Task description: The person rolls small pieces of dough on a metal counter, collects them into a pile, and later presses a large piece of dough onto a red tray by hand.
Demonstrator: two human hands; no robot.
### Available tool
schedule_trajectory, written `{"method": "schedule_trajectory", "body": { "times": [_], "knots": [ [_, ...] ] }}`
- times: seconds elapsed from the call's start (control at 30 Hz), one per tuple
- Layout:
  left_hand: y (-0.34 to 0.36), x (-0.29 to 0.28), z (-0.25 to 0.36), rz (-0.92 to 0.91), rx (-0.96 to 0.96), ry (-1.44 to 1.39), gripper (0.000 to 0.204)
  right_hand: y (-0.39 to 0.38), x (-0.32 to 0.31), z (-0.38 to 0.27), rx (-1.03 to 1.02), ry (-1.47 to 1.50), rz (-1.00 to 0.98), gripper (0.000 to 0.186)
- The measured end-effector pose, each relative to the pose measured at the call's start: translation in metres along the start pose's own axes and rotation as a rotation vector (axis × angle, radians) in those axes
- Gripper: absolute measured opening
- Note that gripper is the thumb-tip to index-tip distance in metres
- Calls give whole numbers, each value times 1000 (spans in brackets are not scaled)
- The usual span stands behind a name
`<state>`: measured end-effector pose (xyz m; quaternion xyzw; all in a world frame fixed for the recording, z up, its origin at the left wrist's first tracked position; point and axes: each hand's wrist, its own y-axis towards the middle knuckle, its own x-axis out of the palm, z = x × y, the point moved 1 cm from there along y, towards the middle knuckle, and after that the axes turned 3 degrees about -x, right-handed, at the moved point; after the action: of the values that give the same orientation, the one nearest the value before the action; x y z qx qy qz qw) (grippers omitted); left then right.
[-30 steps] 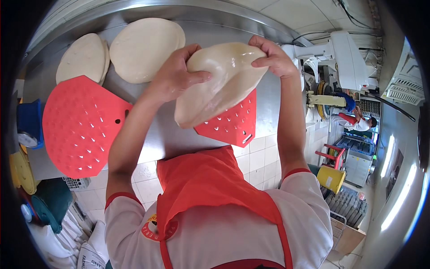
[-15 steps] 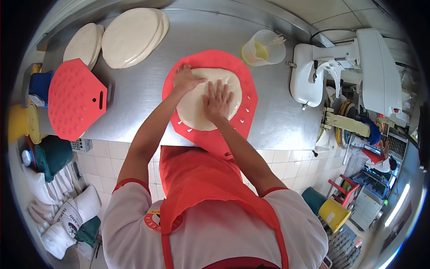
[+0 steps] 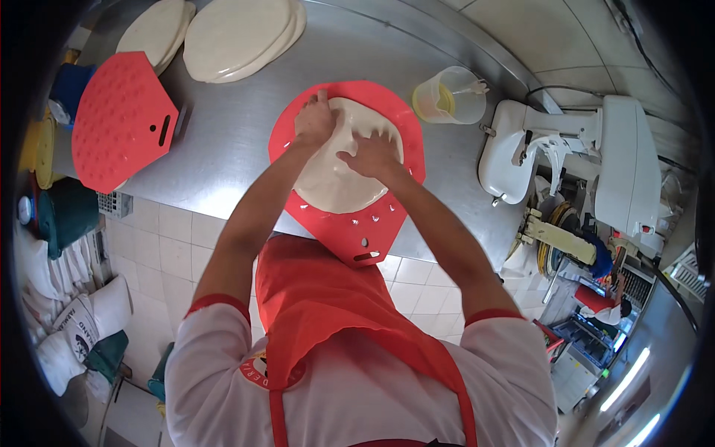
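A round, pale sheet of dough (image 3: 339, 182) lies on a red perforated board (image 3: 346, 231) in front of me. The dough's surface is uneven, with a raised fold between my hands. My left hand (image 3: 315, 121) presses at the dough's upper left edge, fingers reaching onto the board. My right hand (image 3: 375, 155) lies on the dough's right side, fingers spread and thumb stretched toward the left; its fingertips sink into the dough.
Two stacks of dough rounds, one large (image 3: 238, 37) and one smaller (image 3: 153, 33), sit at the far left. A second red board (image 3: 123, 123) is at the left. A clear jug of yellow liquid (image 3: 449, 97) and a white machine (image 3: 514, 145) stand right on the metal table (image 3: 223, 141).
My right hand has shifted slightly up and right, pushing the dough into a fold. My left hand has moved a little up. The view has turned, and the board's slotted near end now shows.
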<state>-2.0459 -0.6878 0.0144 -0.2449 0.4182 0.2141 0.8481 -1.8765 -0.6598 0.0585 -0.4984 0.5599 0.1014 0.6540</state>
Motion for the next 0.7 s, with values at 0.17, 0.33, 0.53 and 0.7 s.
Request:
{"method": "schedule_trajectory", "body": {
  "times": [0.17, 0.33, 0.53, 0.7],
  "knots": [
    [-36, -6, -21, 196, -217, 36, 56, 43, -21, -5, -126, -95, -51, 91],
    [-51, 3, -26, 162, -19, -2, 56, -15, 96, 35, 76, -61, 613, 72],
    [-11, 12, -25, -156, 419, -270, 51, -62, 43, -21, 285, 170, 88, 86],
    [-21, 9, -1, -37, 129, 19, 63, -20, 65, -25, 249, -164, 89, 99]
  ]
}}
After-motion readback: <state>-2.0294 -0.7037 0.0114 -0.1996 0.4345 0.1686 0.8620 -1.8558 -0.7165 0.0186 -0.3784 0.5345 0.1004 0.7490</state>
